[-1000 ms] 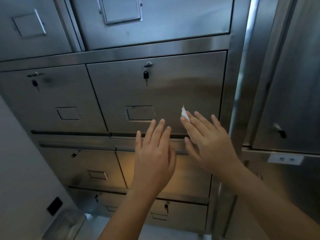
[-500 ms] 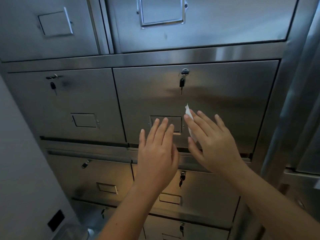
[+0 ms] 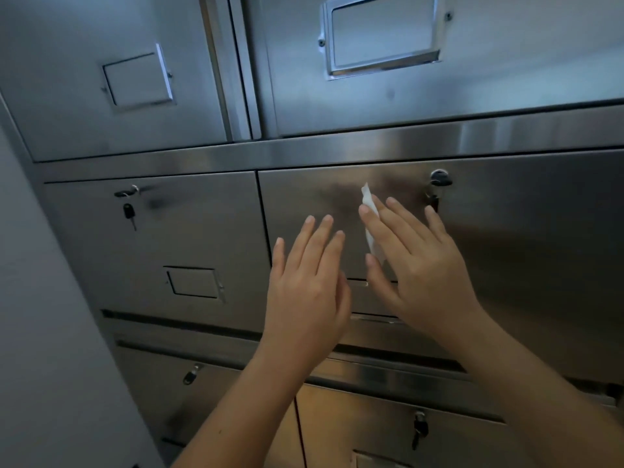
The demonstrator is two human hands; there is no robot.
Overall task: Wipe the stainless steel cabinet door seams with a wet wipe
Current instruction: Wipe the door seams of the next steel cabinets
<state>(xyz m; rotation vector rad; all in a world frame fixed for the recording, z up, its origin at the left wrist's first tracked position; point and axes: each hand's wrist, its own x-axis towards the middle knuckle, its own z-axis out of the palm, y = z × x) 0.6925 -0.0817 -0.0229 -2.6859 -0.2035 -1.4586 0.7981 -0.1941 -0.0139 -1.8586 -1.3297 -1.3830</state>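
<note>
Stainless steel makes up the brushed cabinet door [image 3: 523, 248], where the small white wet wipe [image 3: 369, 224] lies pressed under the straight, spread fingers of the right hand [image 3: 418, 265]. Since a second ago it has climbed from mid-door to near the keyed lock [image 3: 439, 180]. The left hand [image 3: 307, 292], fingers straight and close together, holds nothing, just right of the vertical seam [image 3: 265, 217].

The stainless steel cabinet [image 3: 337, 146] carries everything here. Both hands are raised in front of its middle-row door [image 3: 523, 258], and a white wet wipe [image 3: 371, 228] sits between the flat fingers of the right hand [image 3: 418, 265] and that door. A lock [image 3: 438, 182] is just right of those fingertips. The vertical seam [image 3: 265, 224] runs just left of the left hand [image 3: 304, 292], and beyond it a black key [image 3: 129, 212] hangs on the neighbouring door [image 3: 84, 258]. A chrome label frame [image 3: 381, 35] is above the hands. Another key [image 3: 419, 430] hangs below the wrists.
</note>
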